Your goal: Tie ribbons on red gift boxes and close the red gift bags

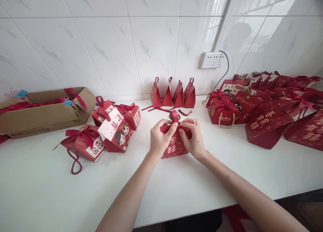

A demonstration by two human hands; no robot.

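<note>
A red gift box (175,148) with pale printed characters stands on the white table in front of me. A dark red ribbon loop (174,115) rises from its top. My left hand (163,134) grips the upper left edge, with the thumb on the front face by the base of the loop. On the upper right edge, my right hand (193,138) pinches the box top, thumb in front and fingers behind. Behind the box, loose ribbon strips (161,109) lie on the table. The far side of the box is hidden.
Four-sided cardboard box (45,116) with ribbons and clips sits at left. Several finished-looking red boxes (117,131) stand nearer. Small triangular boxes (173,94) line the tiled wall below a power strip (212,60). Many red boxes (272,124) crowd the right side.
</note>
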